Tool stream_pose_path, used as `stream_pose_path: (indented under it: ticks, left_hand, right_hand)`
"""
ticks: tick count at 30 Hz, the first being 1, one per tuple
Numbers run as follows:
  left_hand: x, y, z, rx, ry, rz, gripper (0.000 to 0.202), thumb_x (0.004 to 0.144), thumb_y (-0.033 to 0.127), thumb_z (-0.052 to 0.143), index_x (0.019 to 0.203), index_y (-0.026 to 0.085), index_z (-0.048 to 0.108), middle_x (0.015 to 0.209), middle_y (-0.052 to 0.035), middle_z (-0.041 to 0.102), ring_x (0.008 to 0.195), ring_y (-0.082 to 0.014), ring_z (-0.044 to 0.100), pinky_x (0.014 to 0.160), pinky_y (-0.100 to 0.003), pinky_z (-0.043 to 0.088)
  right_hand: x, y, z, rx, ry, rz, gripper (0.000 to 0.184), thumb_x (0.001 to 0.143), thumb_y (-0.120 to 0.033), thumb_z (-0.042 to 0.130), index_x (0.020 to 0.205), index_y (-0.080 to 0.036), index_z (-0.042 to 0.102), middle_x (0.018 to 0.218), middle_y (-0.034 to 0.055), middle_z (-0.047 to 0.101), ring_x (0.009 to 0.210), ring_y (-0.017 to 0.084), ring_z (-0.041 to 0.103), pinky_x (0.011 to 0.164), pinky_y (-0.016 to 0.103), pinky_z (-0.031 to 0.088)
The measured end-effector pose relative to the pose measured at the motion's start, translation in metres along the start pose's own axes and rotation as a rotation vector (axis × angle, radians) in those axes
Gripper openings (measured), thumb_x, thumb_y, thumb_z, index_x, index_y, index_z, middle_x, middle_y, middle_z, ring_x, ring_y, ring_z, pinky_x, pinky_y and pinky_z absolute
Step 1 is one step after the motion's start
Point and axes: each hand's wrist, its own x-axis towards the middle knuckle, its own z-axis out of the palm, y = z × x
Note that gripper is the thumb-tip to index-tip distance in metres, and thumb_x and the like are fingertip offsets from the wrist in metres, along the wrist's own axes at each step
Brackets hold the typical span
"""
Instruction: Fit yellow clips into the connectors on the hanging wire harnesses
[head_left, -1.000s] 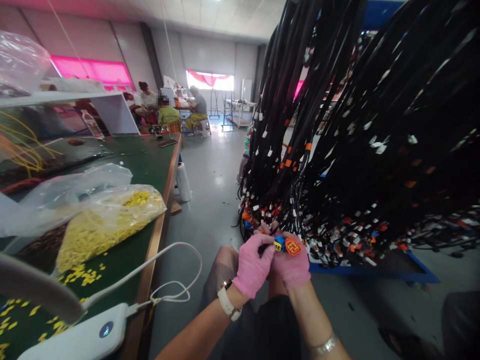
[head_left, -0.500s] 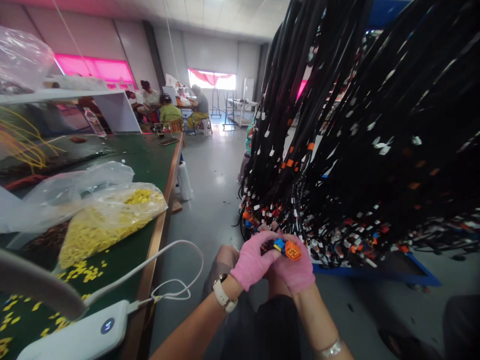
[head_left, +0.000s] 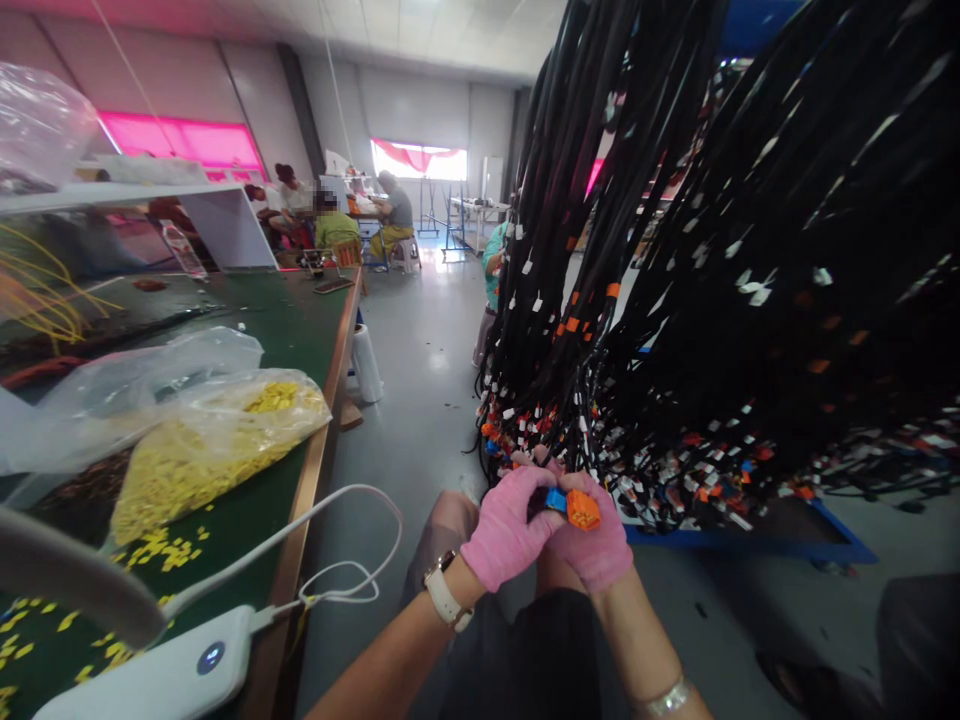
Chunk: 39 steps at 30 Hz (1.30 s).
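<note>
Both my hands wear pink gloves and meet low in the middle of the view, in front of the hanging wire harnesses [head_left: 570, 330]. An orange connector [head_left: 583, 510] shows its face between them, resting on the palm side of my right hand [head_left: 600, 555]. Close beside it is a blue connector [head_left: 556, 498], with the thumb and fingers of my left hand [head_left: 506, 530] closed around it. My right fingers curl behind the orange connector. The wires leading to these connectors are mostly hidden by the gloves.
To the left, a green-topped table [head_left: 292, 310] bears a clear bag of yellow pieces [head_left: 217, 450], loose yellow pieces and a white power bank [head_left: 157, 675] with a cable. A blue rack base [head_left: 832, 540] stands at right. People sit working in the background.
The orange connector has turned slightly and sits a little lower, with less of the blue connector's yellow part showing. My hands keep their grip. The whole view has shifted slightly.
</note>
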Motion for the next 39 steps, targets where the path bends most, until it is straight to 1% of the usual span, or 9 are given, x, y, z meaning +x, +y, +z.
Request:
stream_pose_path:
  ticks: [3, 6, 12, 20, 22, 27, 31, 34, 39]
  left_hand:
    - [-0.002, 0.001, 0.001, 0.07, 0.035, 0.053, 0.026, 0.072, 0.017, 0.059, 0.097, 0.017, 0.057, 0.095, -0.0051, 0.061, 0.089, -0.0195, 0.054, 0.083, -0.033, 0.042]
    - [-0.003, 0.002, 0.001, 0.071, 0.08, 0.08, 0.024, 0.07, 0.016, 0.059, 0.093, 0.017, 0.056, 0.09, -0.0039, 0.061, 0.084, -0.0179, 0.054, 0.079, -0.031, 0.042]
    - [-0.001, 0.001, -0.002, 0.036, 0.088, 0.037, 0.015, 0.068, 0.017, 0.06, 0.081, 0.017, 0.053, 0.079, -0.0006, 0.055, 0.072, -0.014, 0.05, 0.067, -0.026, 0.041]
    - [0.0, 0.004, -0.002, -0.102, 0.093, -0.02, 0.013, 0.069, 0.019, 0.06, 0.074, 0.017, 0.049, 0.07, 0.0036, 0.048, 0.063, -0.0093, 0.043, 0.058, -0.021, 0.035]
    - [0.001, 0.005, -0.003, -0.152, 0.083, -0.042, 0.012, 0.07, 0.019, 0.059, 0.074, 0.017, 0.049, 0.068, 0.0042, 0.046, 0.062, -0.0089, 0.041, 0.058, -0.021, 0.034]
    - [0.005, 0.01, -0.012, -0.326, 0.023, -0.071, 0.01, 0.07, 0.02, 0.058, 0.073, 0.016, 0.049, 0.07, 0.0032, 0.046, 0.066, -0.0099, 0.041, 0.061, -0.021, 0.035]
    - [0.008, 0.01, -0.017, -0.454, 0.019, -0.101, 0.015, 0.068, 0.024, 0.06, 0.071, 0.015, 0.048, 0.07, 0.0023, 0.046, 0.067, -0.0108, 0.042, 0.062, -0.021, 0.035]
    - [0.009, 0.009, -0.019, -0.474, 0.033, -0.113, 0.017, 0.068, 0.026, 0.06, 0.069, 0.015, 0.048, 0.069, 0.0024, 0.045, 0.066, -0.0108, 0.041, 0.06, -0.021, 0.034]
    - [0.009, 0.009, -0.02, -0.478, 0.061, -0.123, 0.017, 0.067, 0.025, 0.062, 0.066, 0.015, 0.049, 0.065, 0.0028, 0.046, 0.065, -0.0106, 0.04, 0.059, -0.021, 0.034]
  right_hand:
    - [-0.001, 0.0, 0.001, -0.009, -0.02, 0.005, 0.028, 0.067, -0.019, 0.051, 0.092, -0.025, 0.064, 0.095, -0.0008, 0.072, 0.095, 0.014, 0.063, 0.081, 0.027, 0.052]
    - [-0.001, 0.001, 0.002, 0.003, -0.025, 0.02, 0.026, 0.069, -0.018, 0.05, 0.09, -0.023, 0.064, 0.093, 0.0004, 0.072, 0.092, 0.015, 0.064, 0.079, 0.027, 0.053]
    - [0.003, 0.007, 0.006, 0.059, -0.017, 0.047, 0.022, 0.068, -0.019, 0.05, 0.083, -0.025, 0.065, 0.089, -0.0001, 0.072, 0.087, 0.017, 0.065, 0.075, 0.032, 0.055]
    - [0.007, 0.009, 0.007, 0.014, -0.028, 0.105, 0.022, 0.066, -0.022, 0.052, 0.086, -0.023, 0.064, 0.092, 0.0022, 0.071, 0.085, 0.018, 0.066, 0.076, 0.033, 0.054]
    - [0.006, 0.007, 0.008, 0.023, -0.017, 0.092, 0.021, 0.068, -0.021, 0.051, 0.085, -0.024, 0.063, 0.089, 0.0009, 0.071, 0.084, 0.016, 0.066, 0.076, 0.031, 0.054]
    - [0.0, 0.006, 0.007, 0.028, 0.005, 0.079, 0.016, 0.07, -0.017, 0.052, 0.081, -0.025, 0.061, 0.079, -0.0045, 0.07, 0.078, 0.009, 0.065, 0.075, 0.019, 0.052]
    - [0.0, 0.01, 0.008, -0.052, 0.033, -0.004, 0.011, 0.068, -0.022, 0.055, 0.077, -0.028, 0.058, 0.08, -0.005, 0.069, 0.085, 0.014, 0.064, 0.079, 0.026, 0.053]
    - [0.0, 0.012, 0.013, -0.102, 0.035, -0.008, 0.013, 0.066, -0.023, 0.055, 0.078, -0.028, 0.058, 0.081, -0.0033, 0.068, 0.085, 0.018, 0.064, 0.077, 0.034, 0.055]
    - [-0.002, 0.012, 0.021, -0.14, 0.01, -0.01, 0.008, 0.067, -0.023, 0.056, 0.074, -0.027, 0.057, 0.084, -0.0013, 0.067, 0.079, 0.017, 0.063, 0.071, 0.033, 0.056]
